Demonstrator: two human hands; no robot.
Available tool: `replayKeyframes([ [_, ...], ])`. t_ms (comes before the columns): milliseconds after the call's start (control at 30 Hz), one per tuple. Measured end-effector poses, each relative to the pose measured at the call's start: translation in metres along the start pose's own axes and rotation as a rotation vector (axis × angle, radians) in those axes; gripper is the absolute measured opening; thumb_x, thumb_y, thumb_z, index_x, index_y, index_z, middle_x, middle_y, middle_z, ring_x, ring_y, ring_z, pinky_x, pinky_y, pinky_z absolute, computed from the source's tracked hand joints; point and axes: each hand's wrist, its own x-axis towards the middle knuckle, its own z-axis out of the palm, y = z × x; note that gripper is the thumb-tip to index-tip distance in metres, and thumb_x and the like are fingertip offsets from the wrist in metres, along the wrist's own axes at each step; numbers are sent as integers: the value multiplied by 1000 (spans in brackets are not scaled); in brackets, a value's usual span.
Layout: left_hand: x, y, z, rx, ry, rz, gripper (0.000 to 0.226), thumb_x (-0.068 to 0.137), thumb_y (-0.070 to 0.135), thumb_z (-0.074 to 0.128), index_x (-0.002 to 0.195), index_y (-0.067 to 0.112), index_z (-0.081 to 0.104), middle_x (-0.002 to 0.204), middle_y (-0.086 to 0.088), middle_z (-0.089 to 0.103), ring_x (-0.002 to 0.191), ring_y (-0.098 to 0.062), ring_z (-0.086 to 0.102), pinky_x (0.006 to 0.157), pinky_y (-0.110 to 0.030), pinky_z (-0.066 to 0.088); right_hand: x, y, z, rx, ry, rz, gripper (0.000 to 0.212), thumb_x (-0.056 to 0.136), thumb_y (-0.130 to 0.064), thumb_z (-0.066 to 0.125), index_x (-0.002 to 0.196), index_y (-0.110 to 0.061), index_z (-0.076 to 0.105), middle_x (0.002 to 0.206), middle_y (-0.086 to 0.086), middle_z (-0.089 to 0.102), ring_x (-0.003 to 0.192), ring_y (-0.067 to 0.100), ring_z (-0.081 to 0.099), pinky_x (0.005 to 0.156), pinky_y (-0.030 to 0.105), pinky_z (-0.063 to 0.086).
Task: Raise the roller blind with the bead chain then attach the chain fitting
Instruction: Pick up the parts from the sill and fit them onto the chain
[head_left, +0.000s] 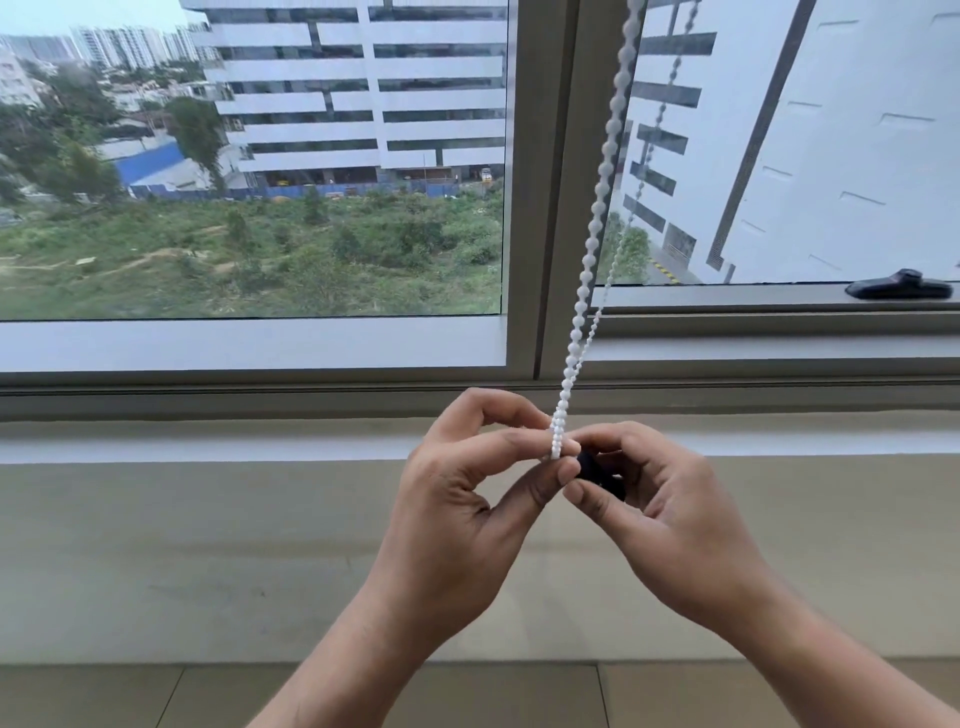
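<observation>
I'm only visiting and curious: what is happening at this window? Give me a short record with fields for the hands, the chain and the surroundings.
Left hand: pinches the bead chain near its bottom end.
Right hand: grips a small dark fitting beside the chain's bottom end.
Bead chain: two white strands, running up out of view.
Blind: not in view.
Window handle: black, on the right pane's lower frame.
Fitting attached: cannot tell.

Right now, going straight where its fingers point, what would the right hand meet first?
Probably the left hand, pinching the bead chain left of the right hand and its dark fitting; nearly touching, depth unclear.
</observation>
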Motion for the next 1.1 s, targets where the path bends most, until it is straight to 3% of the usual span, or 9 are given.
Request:
replayKeyframes([
  [100, 0, -1, 3, -53, -4, -9, 9, 85, 14, 73, 93, 15, 78, 95, 1, 71, 95, -15, 69, 83, -19, 50, 4, 12, 3, 14, 19, 61, 20, 85, -16, 72, 99, -30, 69, 99, -10, 75, 97, 13, 70, 86, 35, 54],
  [200, 2, -3, 8, -86, 6, -47, 6, 86, 15, 72, 90, 16, 76, 90, 6, 72, 88, -8, 68, 78, -11, 44, 10, 24, 6, 1, 47, 125, 21, 85, -14, 74, 94, -32, 69, 90, -14, 75, 84, 10, 71, 79, 34, 56],
  [400, 6, -5, 15, -113, -9, -71, 9, 87, 19, 71, 88, 28, 73, 89, 10, 73, 86, -14, 67, 74, -21, 45, 29, 47, 7, 14, 117, 215, 17, 85, -3, 71, 96, -15, 70, 83, 2, 76, 74, 21, 72, 71, 32, 60],
  [533, 10, -5, 19, -116, -11, -48, 12, 86, 19, 72, 88, 30, 73, 88, 7, 72, 84, -16, 66, 73, -24, 46, 44, 56, 6, -42, 135, 242, 17, 83, 3, 68, 95, -10, 68, 81, 1, 74, 70, 9, 68, 65, 15, 52],
  [633, 13, -8, 22, -116, -6, -58, 11, 85, 18, 72, 88, 29, 73, 87, 6, 72, 86, -18, 66, 72, -28, 49, 53, 59, 4, -89, 130, 235, 20, 82, 5, 66, 98, -7, 68, 90, 7, 75, 83, 16, 71, 75, 21, 55],
  [767, 18, -15, 27, -97, -4, -79, 3, 84, 19, 72, 86, 20, 74, 87, 6, 71, 85, -17, 66, 70, -30, 49, 57, 63, 7, -146, 122, 197, 16, 81, -1, 69, 94, -9, 71, 85, 4, 76, 73, 3, 69, 66, 10, 50],
  [933, 28, -29, 30, -68, 14, -142, 14, 82, 14, 77, 95, 20, 73, 92, 3, 72, 88, -12, 67, 71, -20, 46, 55, 75, 13, -150, 119, 227, 15, 82, -2, 70, 92, -13, 70, 81, 5, 76, 76, 21, 73, 78, 36, 59],
  [1000, 32, -35, 30, -74, 19, -159, 24, 81, 11, 78, 101, 23, 73, 92, 2, 70, 86, -9, 66, 71, -13, 44, 53, 80, 15, -155, 107, 231, 15, 81, -3, 71, 89, -16, 70, 76, 4, 75, 71, 21, 72, 77, 39, 59],
  [1100, 35, -47, 33, -40, 16, -214, 30, 80, 12, 80, 99, 34, 71, 92, 7, 70, 87, -4, 67, 66, -16, 45, 50, 84, 18, -153, 104, 236, 15, 81, -3, 72, 84, -18, 69, 74, 3, 75, 69, 19, 72, 75, 35, 59],
])
